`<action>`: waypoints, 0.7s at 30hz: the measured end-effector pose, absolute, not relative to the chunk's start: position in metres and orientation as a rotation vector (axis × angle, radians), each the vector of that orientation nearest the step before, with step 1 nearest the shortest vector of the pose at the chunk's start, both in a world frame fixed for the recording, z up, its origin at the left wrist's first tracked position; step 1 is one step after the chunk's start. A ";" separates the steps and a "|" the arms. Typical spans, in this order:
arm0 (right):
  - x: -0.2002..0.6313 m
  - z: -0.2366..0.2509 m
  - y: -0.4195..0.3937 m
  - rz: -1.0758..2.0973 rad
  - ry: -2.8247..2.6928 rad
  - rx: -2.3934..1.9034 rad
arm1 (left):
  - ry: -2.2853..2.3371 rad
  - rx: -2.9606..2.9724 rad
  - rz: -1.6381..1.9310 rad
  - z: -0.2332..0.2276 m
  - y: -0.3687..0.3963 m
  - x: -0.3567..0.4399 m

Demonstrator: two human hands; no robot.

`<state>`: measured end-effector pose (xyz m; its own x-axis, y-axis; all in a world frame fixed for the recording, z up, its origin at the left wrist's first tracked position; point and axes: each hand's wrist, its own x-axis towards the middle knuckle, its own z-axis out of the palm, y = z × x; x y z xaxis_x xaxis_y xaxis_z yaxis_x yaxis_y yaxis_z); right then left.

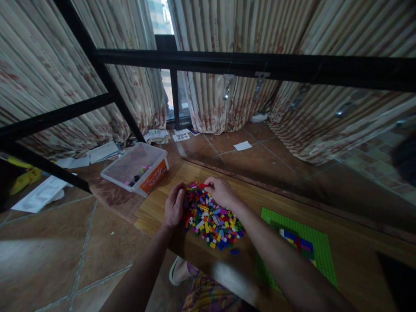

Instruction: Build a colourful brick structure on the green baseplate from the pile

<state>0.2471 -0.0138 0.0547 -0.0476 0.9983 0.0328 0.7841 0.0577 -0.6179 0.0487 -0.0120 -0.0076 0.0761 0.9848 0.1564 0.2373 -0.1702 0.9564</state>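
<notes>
A pile of small coloured toy bricks [212,221] lies spread on the wooden bench top [156,212]. My left hand [174,206] is at the pile's left edge, open, its thumb towards me and its fingers along the bricks. At the far edge of the pile, my right hand [221,192] has its fingers pinched on a red toy brick [203,186]. Under and beyond my right forearm rests a green baseplate [320,242], carrying a patch of blue, red, yellow and white bricks [300,243]. My forearm hides part of this plate.
A clear plastic box [134,162] with an orange label and a few bricks stands beyond the bench's left end. Black metal bars [214,57] cross above, before striped curtains [208,26]. Papers [242,146] lie on the tiled floor [65,242]. A dark flat object [398,277] is at far right.
</notes>
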 end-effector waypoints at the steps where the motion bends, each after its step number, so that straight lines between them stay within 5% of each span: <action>1: 0.249 0.057 -0.022 0.633 -1.802 -1.739 | 1.268 1.546 1.168 -0.008 -0.011 0.049; 8: 0.250 0.063 -0.130 1.207 -0.773 -1.234 | 1.312 1.553 1.215 -0.007 -0.010 0.051; 21: 0.291 0.036 -0.289 1.170 -0.325 -1.325 | 1.454 1.635 1.284 -0.014 -0.010 0.046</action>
<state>0.2908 -0.2894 0.0364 0.4413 0.7976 -0.4113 -0.4713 -0.1841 -0.8626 0.0456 -0.0099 -0.0135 -0.0658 0.9610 0.2686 0.3856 -0.2238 0.8951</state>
